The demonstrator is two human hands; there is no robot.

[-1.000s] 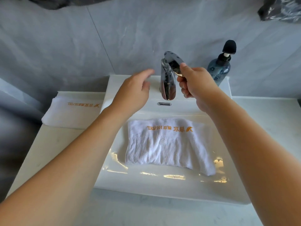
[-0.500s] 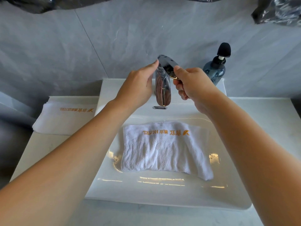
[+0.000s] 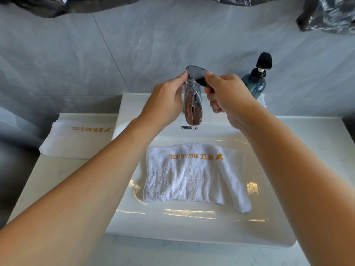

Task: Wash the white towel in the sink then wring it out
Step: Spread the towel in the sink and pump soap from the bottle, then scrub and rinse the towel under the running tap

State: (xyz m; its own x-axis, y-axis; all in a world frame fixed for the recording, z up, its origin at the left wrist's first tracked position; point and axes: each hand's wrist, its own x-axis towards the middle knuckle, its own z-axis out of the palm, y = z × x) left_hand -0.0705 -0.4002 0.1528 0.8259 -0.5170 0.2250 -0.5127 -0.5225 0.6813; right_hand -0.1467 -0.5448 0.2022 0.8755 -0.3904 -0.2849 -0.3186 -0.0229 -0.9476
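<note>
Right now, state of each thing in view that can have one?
towel in the sink: loosely folded, lying flat in the basin, untouched.
second towel: folded, on the counter left of the sink.
faucet: no water stream visible.
faucet lever: right hand has a grip on it; left hand touches it with its fingertips.
sink: shallow water, judging by reflections.
soap bottle: upright, untouched.

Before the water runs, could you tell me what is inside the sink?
A folded white towel with orange lettering lies flat in the sink, below the tap. The basin floor beneath the towel, including any drain, is covered and cannot be seen.
</note>
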